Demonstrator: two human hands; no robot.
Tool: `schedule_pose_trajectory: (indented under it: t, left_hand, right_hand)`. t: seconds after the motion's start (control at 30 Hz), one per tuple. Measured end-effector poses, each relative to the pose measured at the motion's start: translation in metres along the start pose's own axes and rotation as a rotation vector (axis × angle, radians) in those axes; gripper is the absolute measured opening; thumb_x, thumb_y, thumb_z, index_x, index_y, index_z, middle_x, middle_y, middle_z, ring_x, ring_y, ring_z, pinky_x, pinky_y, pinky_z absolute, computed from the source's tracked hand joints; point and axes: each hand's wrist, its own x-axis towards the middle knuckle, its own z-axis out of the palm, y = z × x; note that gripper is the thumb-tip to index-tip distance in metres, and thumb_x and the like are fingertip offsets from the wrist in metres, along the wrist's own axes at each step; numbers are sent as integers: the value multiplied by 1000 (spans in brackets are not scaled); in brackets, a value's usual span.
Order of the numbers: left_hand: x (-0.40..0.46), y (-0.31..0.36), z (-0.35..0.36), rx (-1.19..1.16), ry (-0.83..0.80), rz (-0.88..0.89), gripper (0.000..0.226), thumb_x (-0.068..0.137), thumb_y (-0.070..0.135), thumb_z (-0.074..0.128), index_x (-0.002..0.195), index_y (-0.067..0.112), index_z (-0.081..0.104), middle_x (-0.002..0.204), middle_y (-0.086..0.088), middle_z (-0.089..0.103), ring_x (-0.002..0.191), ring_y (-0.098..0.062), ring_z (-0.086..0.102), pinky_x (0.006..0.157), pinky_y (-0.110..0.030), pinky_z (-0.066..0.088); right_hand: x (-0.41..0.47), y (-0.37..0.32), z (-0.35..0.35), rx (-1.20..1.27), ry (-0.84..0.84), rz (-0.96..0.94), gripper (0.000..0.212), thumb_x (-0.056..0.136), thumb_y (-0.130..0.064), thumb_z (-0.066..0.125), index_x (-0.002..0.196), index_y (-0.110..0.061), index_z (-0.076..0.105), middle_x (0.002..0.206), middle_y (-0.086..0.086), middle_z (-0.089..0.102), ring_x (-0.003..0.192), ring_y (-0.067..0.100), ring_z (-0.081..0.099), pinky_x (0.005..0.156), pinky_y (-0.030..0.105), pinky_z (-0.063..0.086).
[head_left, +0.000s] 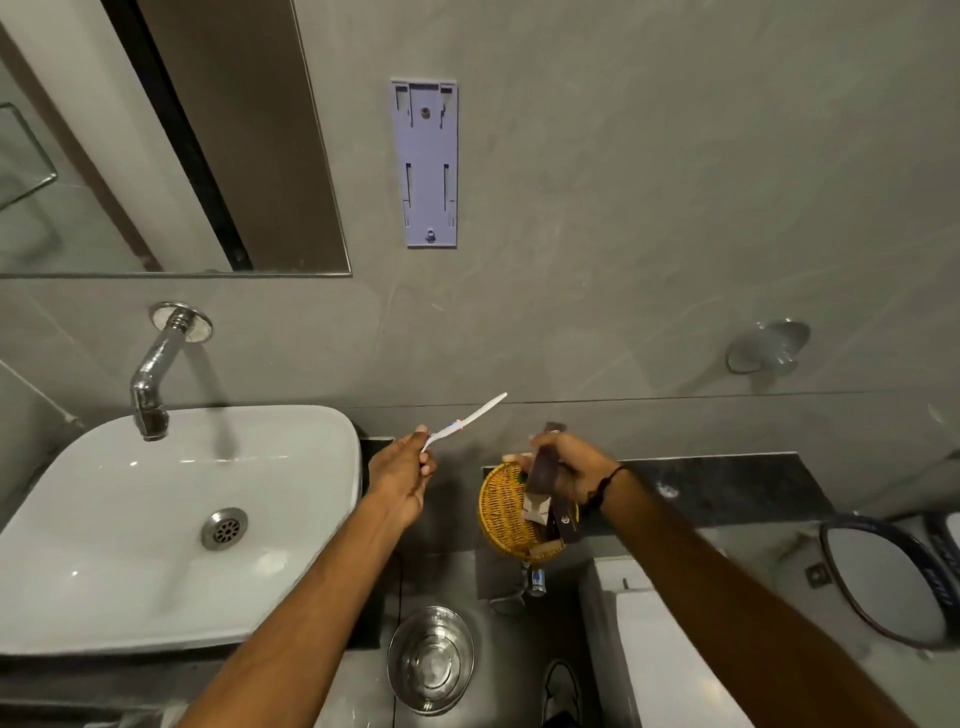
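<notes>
My left hand (400, 475) pinches a thin white toothbrush (470, 420) by one end; the brush slants up and to the right, between the sink and the basket. My right hand (569, 470) grips a dark brown sachet (543, 467) upright over a round woven basket (501, 512). The basket stands on a dark stone ledge and holds several small packets, one white and others dark. A dark cord bracelet circles my right wrist.
A white sink (130, 519) with a chrome wall tap (153, 374) lies to the left. A steel bin (430, 657) stands on the floor below, beside a white toilet tank (670, 649). A round mirror (883, 579) leans at right. An empty dispenser bracket (425, 162) hangs on the wall.
</notes>
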Motion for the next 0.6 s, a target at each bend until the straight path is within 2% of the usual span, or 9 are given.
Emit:
schedule_pose_trajectory:
  t: [0.1, 0.2, 0.3, 0.4, 0.43, 0.47, 0.53, 0.6]
  left_hand:
    - [-2, 1, -6, 2, 8, 7, 24, 100, 15, 66, 77, 9, 64, 39, 5, 49, 31, -5, 39, 33, -15, 34]
    - [-5, 0, -13, -2, 8, -1, 20, 99, 15, 67, 80, 9, 66, 41, 6, 51, 33, -4, 41, 34, -15, 36]
    - [-8, -2, -18, -6, 17, -8, 17, 98, 15, 69, 83, 7, 67, 43, 5, 53, 34, -5, 44, 35, -15, 37]
    - [-9, -4, -20, -17, 34, -4, 17, 98, 14, 69, 84, 6, 66, 45, 3, 53, 34, -4, 44, 34, -15, 37]
    - [-10, -6, -21, -12, 34, -6, 17, 98, 15, 69, 83, 7, 66, 45, 3, 53, 34, -5, 44, 34, -15, 37]
    - [-11, -6, -21, -7, 31, -6, 18, 98, 16, 70, 82, 7, 66, 45, 3, 53, 34, -5, 44, 34, -15, 37]
    - [-11, -9, -23, 1, 34, -9, 19, 97, 17, 71, 82, 7, 67, 47, 3, 54, 35, -6, 44, 35, -15, 38]
    - [-10, -11, -25, -2, 35, -14, 18, 97, 17, 72, 83, 6, 68, 47, 3, 56, 36, -6, 46, 36, -16, 39]
  right_hand:
    - [15, 35, 15, -315, -68, 93, 21, 99, -25, 62, 99, -5, 64, 62, 6, 75, 49, 14, 72, 47, 24, 57]
    - [26, 60, 27, -780, -103, 171, 35, 102, -35, 53, 83, -6, 61, 67, 7, 66, 55, 17, 63, 57, 27, 52]
    - [35, 74, 38, -1139, -129, 165, 31, 100, -21, 52, 74, -7, 59, 65, 5, 61, 57, 16, 56, 61, 25, 47]
    - [40, 80, 46, -1380, -179, 93, 22, 95, -13, 60, 74, -6, 62, 53, -2, 66, 47, 8, 61, 50, 19, 51]
    - [41, 81, 48, -1459, -201, 76, 12, 93, -13, 65, 85, -4, 66, 58, -2, 69, 48, 7, 64, 48, 19, 51]
    - [41, 84, 49, -1544, -210, 36, 16, 91, -15, 69, 100, -1, 69, 71, 2, 74, 55, 9, 68, 51, 21, 54]
    - [43, 91, 51, -1801, -186, -119, 41, 87, -23, 75, 122, -2, 67, 104, 12, 76, 87, 23, 74, 76, 32, 62]
    - [43, 99, 53, -1993, -142, -312, 52, 86, -31, 75, 129, -5, 64, 120, 15, 72, 110, 31, 69, 95, 40, 58]
